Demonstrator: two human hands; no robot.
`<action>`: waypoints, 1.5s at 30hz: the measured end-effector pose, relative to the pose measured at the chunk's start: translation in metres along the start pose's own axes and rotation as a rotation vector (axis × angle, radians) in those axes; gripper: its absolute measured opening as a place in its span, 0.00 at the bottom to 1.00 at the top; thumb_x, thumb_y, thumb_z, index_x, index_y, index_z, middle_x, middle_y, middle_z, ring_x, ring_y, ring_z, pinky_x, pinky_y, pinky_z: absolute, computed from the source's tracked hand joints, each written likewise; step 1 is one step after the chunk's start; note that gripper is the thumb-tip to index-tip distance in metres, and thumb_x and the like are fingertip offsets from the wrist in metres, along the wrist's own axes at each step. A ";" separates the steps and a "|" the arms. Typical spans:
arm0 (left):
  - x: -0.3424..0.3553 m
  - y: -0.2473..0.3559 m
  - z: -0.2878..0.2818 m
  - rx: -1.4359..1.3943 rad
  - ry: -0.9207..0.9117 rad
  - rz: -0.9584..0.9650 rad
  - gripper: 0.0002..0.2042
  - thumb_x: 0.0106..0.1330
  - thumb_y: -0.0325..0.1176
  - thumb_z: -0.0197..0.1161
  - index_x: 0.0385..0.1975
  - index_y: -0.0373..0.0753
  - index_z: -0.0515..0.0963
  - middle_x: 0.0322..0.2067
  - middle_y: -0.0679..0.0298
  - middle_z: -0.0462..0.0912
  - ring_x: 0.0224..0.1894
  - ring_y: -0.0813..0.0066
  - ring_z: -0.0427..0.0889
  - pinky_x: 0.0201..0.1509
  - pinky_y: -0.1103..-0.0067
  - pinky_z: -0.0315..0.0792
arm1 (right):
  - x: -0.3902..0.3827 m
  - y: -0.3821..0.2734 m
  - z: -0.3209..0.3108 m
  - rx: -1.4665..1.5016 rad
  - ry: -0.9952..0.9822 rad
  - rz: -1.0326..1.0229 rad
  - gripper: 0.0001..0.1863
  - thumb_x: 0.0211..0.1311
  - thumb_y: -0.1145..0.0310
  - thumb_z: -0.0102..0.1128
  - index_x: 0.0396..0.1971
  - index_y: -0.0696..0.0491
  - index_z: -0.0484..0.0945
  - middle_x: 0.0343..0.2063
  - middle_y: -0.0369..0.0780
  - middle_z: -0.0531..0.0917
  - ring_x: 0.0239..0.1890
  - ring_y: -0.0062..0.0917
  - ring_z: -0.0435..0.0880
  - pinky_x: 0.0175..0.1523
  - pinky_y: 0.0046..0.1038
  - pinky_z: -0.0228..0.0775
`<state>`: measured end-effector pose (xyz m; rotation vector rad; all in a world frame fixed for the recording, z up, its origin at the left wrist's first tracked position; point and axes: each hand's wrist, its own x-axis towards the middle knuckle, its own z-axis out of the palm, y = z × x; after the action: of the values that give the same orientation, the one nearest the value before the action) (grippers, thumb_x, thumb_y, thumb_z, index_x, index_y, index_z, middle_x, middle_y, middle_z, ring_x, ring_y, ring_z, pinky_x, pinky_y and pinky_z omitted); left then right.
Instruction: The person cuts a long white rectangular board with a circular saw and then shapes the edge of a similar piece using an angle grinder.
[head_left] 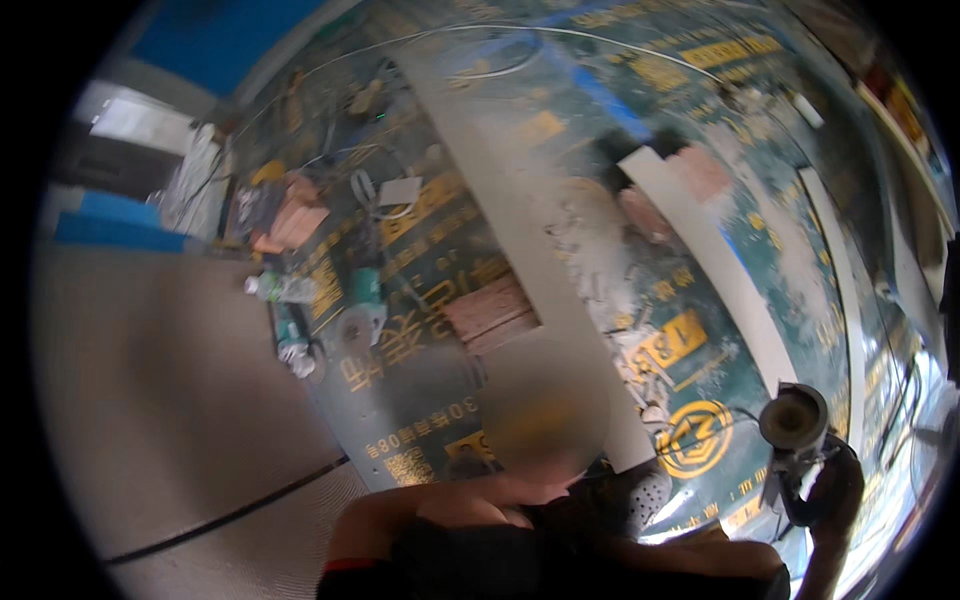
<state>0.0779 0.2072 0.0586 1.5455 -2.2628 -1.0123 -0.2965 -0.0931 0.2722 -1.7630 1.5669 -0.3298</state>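
Observation:
My right hand point(836, 484) grips a dark angle grinder point(792, 470) at the lower right, its round head point(792, 415) facing upward. The end of a long white strip point(725, 260) lies just beyond the grinder. Bare skin of my limbs point(420, 505) spans the lower middle, but my left hand cannot be made out there; a blurred patch covers the area above. A grey perforated shoe point(648, 495) shows beside it. A broad pale board point(510, 220) runs toward my body, with a reddish slab point(485, 310) along its left side.
The printed green floor covering point(700, 350) carries dust, rubble, cables and another strip point(840, 290). At left lie two teal power tools point(365, 300) point(290, 340), a plastic bottle point(285, 288) and reddish offcuts point(295, 215). A black strip point(230, 515) crosses grey flooring; blue sheeting point(120, 230) lies beyond.

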 end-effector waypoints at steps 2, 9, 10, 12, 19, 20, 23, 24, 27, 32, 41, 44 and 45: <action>0.023 0.005 0.013 -0.021 0.090 -0.036 0.20 0.65 0.37 0.60 0.53 0.33 0.73 0.45 0.52 0.76 0.50 0.53 0.77 0.55 0.62 0.73 | 0.006 -0.029 -0.011 0.487 0.063 0.212 0.10 0.73 0.60 0.48 0.33 0.47 0.74 0.14 0.22 0.66 0.12 0.06 0.63 0.17 0.10 0.59; -0.064 0.028 -0.113 -0.494 -0.235 -0.341 0.18 0.58 0.35 0.68 0.46 0.34 0.78 0.46 0.50 0.78 0.50 0.51 0.78 0.52 0.65 0.73 | 0.020 -0.110 0.013 1.075 -0.048 0.486 0.11 0.75 0.57 0.48 0.37 0.47 0.74 0.15 0.23 0.67 0.12 0.06 0.63 0.14 0.10 0.59; -0.070 0.042 -0.174 -0.615 -0.156 -0.427 0.20 0.58 0.38 0.70 0.47 0.34 0.79 0.47 0.49 0.79 0.51 0.50 0.78 0.53 0.66 0.73 | 0.016 -0.121 0.016 1.067 -0.041 0.471 0.12 0.75 0.57 0.48 0.37 0.48 0.74 0.15 0.23 0.68 0.13 0.07 0.64 0.15 0.11 0.60; -0.099 0.047 -0.217 -0.652 -0.116 -0.537 0.20 0.59 0.41 0.70 0.46 0.35 0.81 0.46 0.48 0.81 0.51 0.50 0.79 0.52 0.66 0.73 | 0.016 -0.135 0.028 1.074 -0.075 0.466 0.12 0.76 0.56 0.47 0.38 0.49 0.74 0.16 0.25 0.68 0.14 0.09 0.66 0.17 0.13 0.62; -0.194 -0.017 -0.108 -0.050 -0.439 -0.834 0.16 0.61 0.42 0.62 0.37 0.36 0.85 0.38 0.49 0.86 0.42 0.47 0.84 0.49 0.60 0.75 | 0.016 -0.179 0.061 1.112 -0.207 0.474 0.16 0.76 0.54 0.47 0.41 0.52 0.74 0.20 0.29 0.72 0.18 0.15 0.71 0.21 0.18 0.70; -0.187 -0.025 -0.112 -0.037 -0.488 -0.907 0.16 0.63 0.43 0.61 0.39 0.36 0.84 0.42 0.50 0.85 0.43 0.47 0.84 0.50 0.59 0.75 | 0.013 -0.185 0.059 1.121 -0.202 0.456 0.16 0.76 0.54 0.47 0.41 0.52 0.74 0.21 0.29 0.72 0.19 0.16 0.72 0.22 0.19 0.71; -0.146 -0.022 -0.068 -0.151 0.031 -0.732 0.21 0.60 0.49 0.68 0.39 0.34 0.82 0.38 0.48 0.83 0.41 0.47 0.83 0.47 0.61 0.76 | 0.005 -0.200 0.048 1.132 -0.215 0.431 0.18 0.76 0.53 0.46 0.42 0.54 0.73 0.22 0.31 0.74 0.21 0.18 0.74 0.24 0.22 0.74; -0.134 -0.013 -0.041 -0.236 0.013 -0.659 0.21 0.60 0.49 0.68 0.39 0.34 0.82 0.38 0.48 0.83 0.41 0.47 0.83 0.47 0.61 0.76 | 0.002 -0.211 0.054 1.107 -0.227 0.441 0.18 0.76 0.53 0.46 0.42 0.54 0.73 0.23 0.32 0.74 0.21 0.19 0.75 0.25 0.22 0.75; -0.092 0.004 0.003 -0.588 0.448 -0.457 0.22 0.61 0.42 0.68 0.50 0.34 0.77 0.43 0.47 0.81 0.44 0.45 0.81 0.50 0.59 0.76 | -0.007 -0.242 0.069 1.055 -0.264 0.473 0.20 0.76 0.52 0.46 0.43 0.56 0.73 0.24 0.34 0.75 0.23 0.22 0.77 0.27 0.25 0.78; -0.032 0.008 0.003 -0.494 0.207 -0.471 0.29 0.61 0.36 0.68 0.61 0.34 0.68 0.54 0.43 0.73 0.47 0.43 0.80 0.52 0.61 0.76 | -0.016 -0.266 0.060 0.934 -0.375 0.355 0.26 0.77 0.52 0.43 0.52 0.63 0.71 0.29 0.39 0.80 0.31 0.27 0.85 0.36 0.31 0.86; -0.041 0.004 -0.031 -0.551 -0.540 -0.152 0.15 0.62 0.30 0.56 0.47 0.39 0.83 0.39 0.52 0.86 0.43 0.54 0.85 0.48 0.63 0.78 | -0.009 -0.258 0.098 0.899 -0.348 0.539 0.24 0.74 0.52 0.48 0.49 0.61 0.74 0.27 0.39 0.82 0.30 0.28 0.85 0.39 0.33 0.83; -0.083 -0.021 -0.047 -0.707 -0.421 -0.328 0.14 0.62 0.30 0.59 0.46 0.38 0.83 0.39 0.51 0.86 0.43 0.54 0.85 0.49 0.65 0.77 | -0.013 -0.261 0.125 0.784 -0.361 0.578 0.23 0.71 0.51 0.51 0.47 0.58 0.75 0.26 0.36 0.81 0.27 0.26 0.83 0.35 0.32 0.81; -0.101 -0.027 -0.054 -0.803 -0.206 -0.402 0.14 0.62 0.30 0.62 0.47 0.37 0.82 0.40 0.50 0.86 0.43 0.54 0.85 0.49 0.66 0.77 | -0.016 -0.269 0.132 0.790 -0.349 0.625 0.23 0.70 0.50 0.52 0.46 0.57 0.76 0.26 0.36 0.81 0.26 0.24 0.82 0.34 0.32 0.80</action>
<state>0.1690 0.2688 0.1003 1.5538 -1.3293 -1.9449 -0.0159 -0.0377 0.3648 -0.6454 1.3731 -0.2572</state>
